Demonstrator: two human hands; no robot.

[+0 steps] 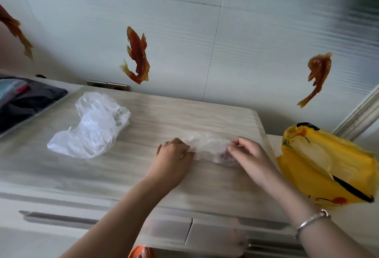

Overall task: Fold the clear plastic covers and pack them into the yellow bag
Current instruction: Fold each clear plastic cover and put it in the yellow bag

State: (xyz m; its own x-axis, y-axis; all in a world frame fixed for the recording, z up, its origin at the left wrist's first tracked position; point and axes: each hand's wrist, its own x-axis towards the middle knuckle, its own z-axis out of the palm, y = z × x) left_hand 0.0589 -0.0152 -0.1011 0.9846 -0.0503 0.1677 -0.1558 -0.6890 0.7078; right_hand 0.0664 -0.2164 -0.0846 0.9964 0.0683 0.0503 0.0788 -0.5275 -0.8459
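Head view, nearest first: the left hand (174,155) has its fingers curled onto one end of a clear plastic cover (207,147) lying on the pale wood-grain cabinet top (184,186), and the right hand (246,153), a silver bracelet (311,222) on its wrist, pinches the other end with bent fingers. The cover looks part-folded between them. To the right, just off the raised top, the yellow bag (328,167) lies slumped with black and orange markings; no writing on it can be read. Farther back on the left sits a crumpled pile of clear plastic covers (90,126), well apart from both hands. Beyond, orange fish stickers (137,57) dot the tiled wall. The thin film may spring open once released, undoing the fold, and the limp bag's mouth may collapse during packing.
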